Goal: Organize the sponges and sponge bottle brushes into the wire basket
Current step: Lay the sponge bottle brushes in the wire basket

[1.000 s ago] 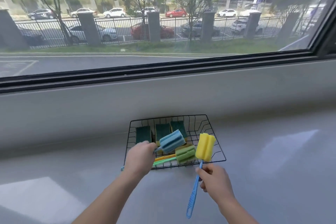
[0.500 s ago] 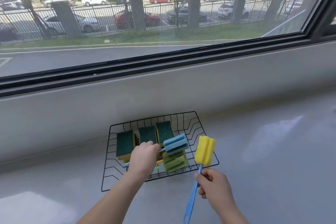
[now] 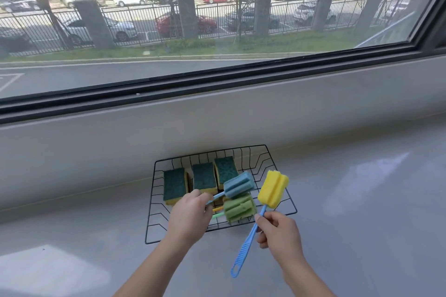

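Yellow-headed brush [image 3: 272,188] had edged farther over the wire basket [image 3: 159,222], its handle gripped by the right hand [image 3: 280,231]; left hand [image 3: 190,214] pinched the blue-headed brush [image 3: 237,184].

Black wire basket [image 3: 270,164] sits low in the centre of the frame, and three green-topped, yellow-bottomed sponges [image 3: 204,178] lie in a row along its back left. In front of them the green-headed brush [image 3: 239,208] lies in the basket, its handle pointing left. Right above it hangs the blue-headed brush [image 3: 237,184], tilted, pinched at the handle by the left hand [image 3: 190,217]. Over the basket's right edge, the yellow-headed brush [image 3: 272,189] stands head-up on a slanting blue handle, gripped by the right hand [image 3: 280,231].
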A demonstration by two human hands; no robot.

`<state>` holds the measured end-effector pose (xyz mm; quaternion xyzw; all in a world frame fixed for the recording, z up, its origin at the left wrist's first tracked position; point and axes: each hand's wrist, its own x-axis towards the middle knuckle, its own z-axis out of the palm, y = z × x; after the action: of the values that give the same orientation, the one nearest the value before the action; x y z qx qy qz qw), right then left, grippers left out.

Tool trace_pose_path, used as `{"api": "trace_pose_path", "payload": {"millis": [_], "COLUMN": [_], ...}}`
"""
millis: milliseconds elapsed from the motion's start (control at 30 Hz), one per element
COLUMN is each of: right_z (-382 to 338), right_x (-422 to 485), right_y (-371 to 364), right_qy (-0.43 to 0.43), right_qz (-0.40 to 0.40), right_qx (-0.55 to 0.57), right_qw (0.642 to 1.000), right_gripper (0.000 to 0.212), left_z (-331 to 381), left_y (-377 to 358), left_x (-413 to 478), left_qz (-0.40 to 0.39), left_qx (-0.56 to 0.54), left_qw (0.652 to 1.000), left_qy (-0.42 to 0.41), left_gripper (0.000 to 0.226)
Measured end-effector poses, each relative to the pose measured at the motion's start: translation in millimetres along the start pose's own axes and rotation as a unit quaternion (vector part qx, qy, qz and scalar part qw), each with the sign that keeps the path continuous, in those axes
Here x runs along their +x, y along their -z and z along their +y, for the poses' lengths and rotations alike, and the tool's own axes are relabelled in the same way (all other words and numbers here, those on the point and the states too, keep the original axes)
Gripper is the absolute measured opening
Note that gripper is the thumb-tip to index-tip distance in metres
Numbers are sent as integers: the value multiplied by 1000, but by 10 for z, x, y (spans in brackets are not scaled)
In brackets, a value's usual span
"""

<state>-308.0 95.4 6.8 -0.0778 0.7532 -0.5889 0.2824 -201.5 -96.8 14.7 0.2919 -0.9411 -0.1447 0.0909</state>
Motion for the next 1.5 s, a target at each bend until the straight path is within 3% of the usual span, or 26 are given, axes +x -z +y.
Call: {"api": "trace_pose_path", "payload": {"millis": [200,333,467,600,733,867,1167,1333,1500], "right_z": [-118,-184,-243,-223,-99,-31,11,24,-75], "right_x": [-26,-67,-118,-128,-41,60,223,262,267], "right_y": [-258,-479,-658,-657,-446,-255,-165,-166,-140], "right_qy": [-10,-43,-52,-23,-22,-8,38,34,100], "right_qz": [54,58,23,-13,82,128,89,88,92], "right_qx": [101,172,199,129,29,11,-14,6,-75], "right_qw": [993,982,978,991,996,992,995,995,988], "right_gripper": [20,18,16,8,17,28,32,30,15], "left_z": [164,195,78,-102,-283,-326,-411,-385,-376], "left_y": [181,249,267,270,193,50,-133,-143,-59], "left_x": [-267,-364,-345,-257,-193,-175,-153,-143,-164], "left_qz": [-19,-13,9,19,8,-19,-61,-37,2], "left_qx": [-132,-42,-20,-13,-8,3,11,-4,-1], "left_qw": [990,993,995,997,999,999,998,999,999], "left_qy": [-50,-113,-97,-69,-36,-28,21,30,41], "left_gripper": [37,37,25,21,21,22,28,36,33]}}
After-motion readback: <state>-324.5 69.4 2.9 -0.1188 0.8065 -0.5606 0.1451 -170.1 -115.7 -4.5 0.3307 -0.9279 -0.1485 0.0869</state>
